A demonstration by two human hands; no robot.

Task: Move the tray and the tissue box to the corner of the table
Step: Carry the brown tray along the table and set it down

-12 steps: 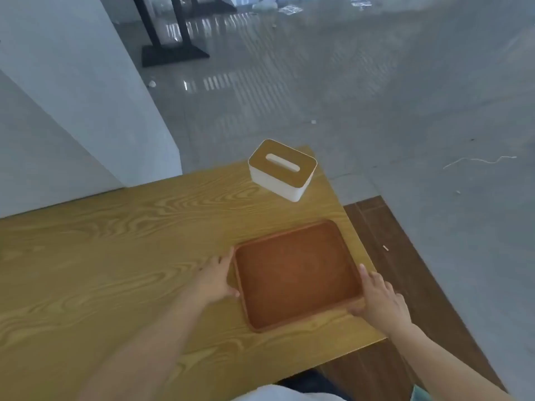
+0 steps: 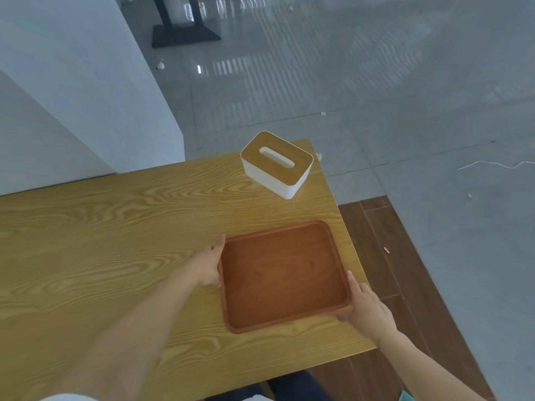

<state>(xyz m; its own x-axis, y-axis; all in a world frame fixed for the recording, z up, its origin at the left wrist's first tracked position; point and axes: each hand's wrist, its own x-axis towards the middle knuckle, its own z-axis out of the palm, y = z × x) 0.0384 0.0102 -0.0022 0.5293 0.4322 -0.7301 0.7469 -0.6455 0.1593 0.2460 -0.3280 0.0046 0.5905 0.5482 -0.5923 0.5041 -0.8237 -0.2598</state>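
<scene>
A brown wooden tray [image 2: 282,274] lies flat near the right edge of the light wood table [image 2: 115,241]. My left hand [image 2: 209,266] grips the tray's left rim. My right hand [image 2: 366,306] grips its near right corner. The tray holds nothing. A white tissue box [image 2: 276,164] with a wooden slotted lid stands at the table's far right corner, just beyond the tray and apart from it.
The table's right edge drops to a dark wood floor strip [image 2: 390,270] and grey tiles [image 2: 376,96]. A white wall [image 2: 72,82] stands behind the table at the left. A black stand base [image 2: 185,33] is far off on the floor.
The tray has turned slightly, its sides now lining up more with the table's right edge. Both hands keep their hold on it. The tissue box has not moved.
</scene>
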